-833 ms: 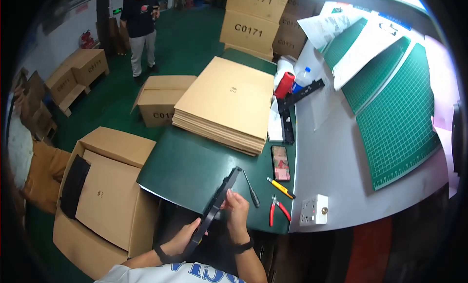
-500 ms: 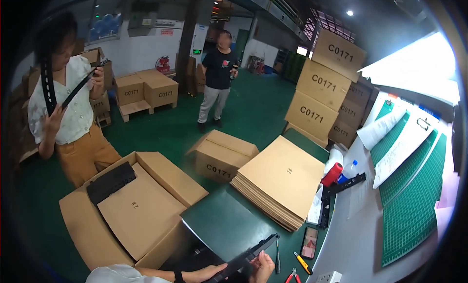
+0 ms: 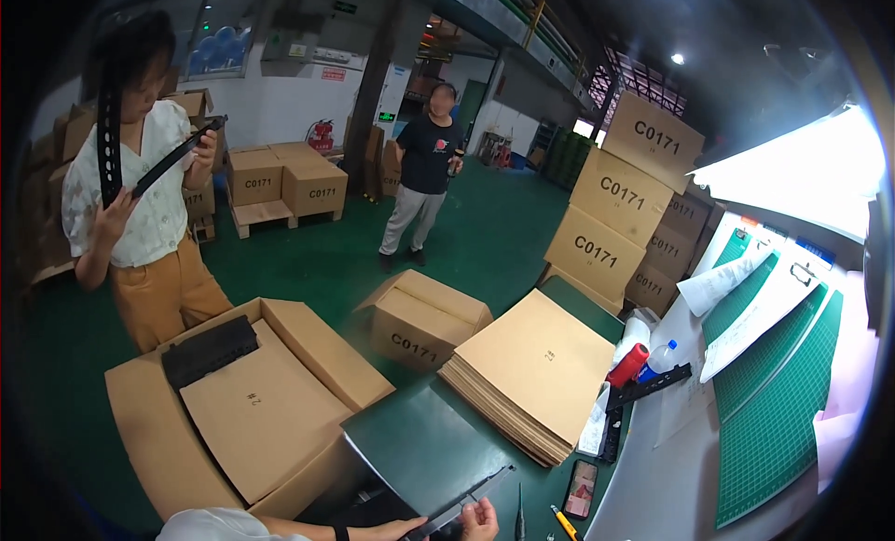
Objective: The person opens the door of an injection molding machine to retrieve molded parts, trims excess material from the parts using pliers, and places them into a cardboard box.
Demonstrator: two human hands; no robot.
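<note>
A long, narrow black plastic strip (image 3: 487, 482) slants over the near edge of the dark green tabletop (image 3: 419, 438). My left hand (image 3: 399, 528) is closed around its lower end, near the bottom rim of the picture. Further up, my right hand (image 3: 480, 520) has its fingers bent and pinching the strip's side. To the left stands an open carton (image 3: 154, 429) with a cardboard sheet (image 3: 266, 410) and black plastic parts (image 3: 213, 350) inside. A dark screwdriver (image 3: 520, 515) lies right of my right hand.
A stack of cardboard sheets (image 3: 531, 364) sits on the table, with a phone (image 3: 580, 490), a yellow cutter (image 3: 565, 522) and a bottle (image 3: 658, 357) to its right. Closed cartons (image 3: 597, 247) rise behind. One co-worker (image 3: 140, 196) holds black strips; another person (image 3: 424, 159) stands further back.
The view has tilted slightly upward, so things sit lower. The strip has turned to show a thinner edge and has dropped nearer the bottom rim, still in both my hands.
</note>
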